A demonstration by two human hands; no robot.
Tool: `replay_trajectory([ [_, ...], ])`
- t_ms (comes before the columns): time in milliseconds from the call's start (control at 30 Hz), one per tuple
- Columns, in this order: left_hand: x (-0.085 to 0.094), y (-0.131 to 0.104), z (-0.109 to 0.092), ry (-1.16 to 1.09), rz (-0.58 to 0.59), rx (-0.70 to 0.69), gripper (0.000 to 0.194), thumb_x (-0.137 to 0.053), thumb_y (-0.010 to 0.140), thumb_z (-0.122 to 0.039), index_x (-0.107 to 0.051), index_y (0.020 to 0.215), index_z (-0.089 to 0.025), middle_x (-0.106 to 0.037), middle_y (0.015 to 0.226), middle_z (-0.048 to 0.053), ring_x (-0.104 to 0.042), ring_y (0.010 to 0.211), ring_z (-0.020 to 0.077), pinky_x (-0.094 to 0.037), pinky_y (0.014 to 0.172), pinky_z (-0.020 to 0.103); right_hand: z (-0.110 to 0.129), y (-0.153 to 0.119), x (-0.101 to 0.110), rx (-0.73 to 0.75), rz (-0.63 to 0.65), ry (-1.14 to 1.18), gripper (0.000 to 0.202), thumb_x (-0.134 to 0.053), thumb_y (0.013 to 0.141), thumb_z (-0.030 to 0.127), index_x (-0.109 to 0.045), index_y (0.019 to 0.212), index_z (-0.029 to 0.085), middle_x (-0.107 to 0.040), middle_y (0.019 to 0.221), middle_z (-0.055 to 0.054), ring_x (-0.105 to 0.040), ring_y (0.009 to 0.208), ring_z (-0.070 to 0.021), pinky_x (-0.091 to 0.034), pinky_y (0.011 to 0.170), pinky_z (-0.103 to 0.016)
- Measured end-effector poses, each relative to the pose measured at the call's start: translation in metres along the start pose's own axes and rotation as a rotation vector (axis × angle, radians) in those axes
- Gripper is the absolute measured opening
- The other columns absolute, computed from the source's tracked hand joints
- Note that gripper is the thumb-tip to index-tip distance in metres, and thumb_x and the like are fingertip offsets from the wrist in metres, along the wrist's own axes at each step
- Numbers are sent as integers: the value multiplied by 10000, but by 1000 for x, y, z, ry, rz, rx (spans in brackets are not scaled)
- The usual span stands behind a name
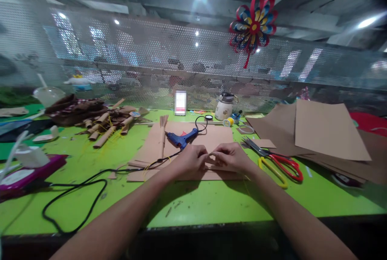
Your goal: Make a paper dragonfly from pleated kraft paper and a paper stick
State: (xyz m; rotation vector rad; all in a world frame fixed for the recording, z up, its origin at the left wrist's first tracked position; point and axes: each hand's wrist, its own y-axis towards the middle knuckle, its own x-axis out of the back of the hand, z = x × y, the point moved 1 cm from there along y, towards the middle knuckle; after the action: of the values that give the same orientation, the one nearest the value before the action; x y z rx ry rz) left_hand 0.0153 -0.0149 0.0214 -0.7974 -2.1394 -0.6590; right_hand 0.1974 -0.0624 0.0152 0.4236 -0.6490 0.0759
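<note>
My left hand (193, 160) and my right hand (231, 157) meet over the middle of the work area, fingertips pinched. Between them is a thin brown piece that looks like paper, mostly hidden by the fingers. Flat sheets of brown kraft paper (216, 133) lie beneath both hands. Just beyond my left hand rests a blue hot glue gun (182, 139) on the paper. A rolled brown paper tube (162, 137) with a fringed end lies to its left. Scissors with red and yellow handles (272, 159) lie to the right of my right hand.
A black cord (104, 171) runs across the green table (99, 211) near a purple power strip (33, 175). Several tied paper rolls (104, 135) lie at left. Stacked brown sheets (329, 131) cover the right side. At the back stand a phone (180, 102) and a white bottle (223, 109).
</note>
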Motion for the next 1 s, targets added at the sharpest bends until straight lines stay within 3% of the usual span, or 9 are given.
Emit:
replay_trajectory([
  [267, -1, 3, 6, 118, -103, -70, 262, -427, 856, -331, -603, 749, -168, -623, 626, 21, -527, 568, 128, -324, 519, 221, -3, 2, -5, -120, 11, 202, 317, -542, 818, 420, -649, 729, 136, -624, 543, -17, -544, 439, -96, -448, 450, -202],
  [467, 4, -1, -1, 145, -68, -128, 238, -455, 839, -341, -630, 829, -179, -654, 746, 32, -556, 657, 144, -346, 558, 229, -2, 1, -14, -147, 31, 296, 371, -555, 800, 472, -669, 809, 120, -605, 555, -13, -524, 452, -91, -444, 445, -203],
  [567, 1, 1, 2, 114, -57, -107, 262, -430, 856, -336, -618, 796, -164, -644, 698, 38, -556, 633, 144, -358, 557, 227, 1, 1, -15, -121, 2, 194, 354, -529, 823, 451, -676, 817, 129, -582, 537, -4, -519, 479, -98, -422, 453, -198],
  [733, 0, 1, 5, 94, -17, -80, 305, -428, 862, -346, -593, 692, -155, -616, 617, 35, -531, 578, 130, -357, 553, 224, 4, 0, -8, 54, -2, -65, 259, -495, 859, 345, -666, 808, 157, -620, 610, -12, -535, 523, -109, -401, 501, -205],
  [867, 0, 0, 6, 92, -12, -66, 271, -445, 846, -322, -617, 720, -155, -628, 658, 36, -528, 596, 132, -352, 552, 225, 3, 0, -5, 128, 52, -204, 245, -464, 876, 270, -644, 753, 158, -632, 636, -21, -542, 558, -114, -395, 552, -212],
  [1000, -4, 2, 9, 78, -23, -49, 300, -414, 856, -337, -639, 768, -159, -634, 675, 35, -536, 614, 142, -351, 551, 230, -1, 0, -7, 140, 49, -306, 204, -456, 871, 217, -643, 833, 147, -667, 715, -50, -563, 604, -127, -398, 590, -223],
])
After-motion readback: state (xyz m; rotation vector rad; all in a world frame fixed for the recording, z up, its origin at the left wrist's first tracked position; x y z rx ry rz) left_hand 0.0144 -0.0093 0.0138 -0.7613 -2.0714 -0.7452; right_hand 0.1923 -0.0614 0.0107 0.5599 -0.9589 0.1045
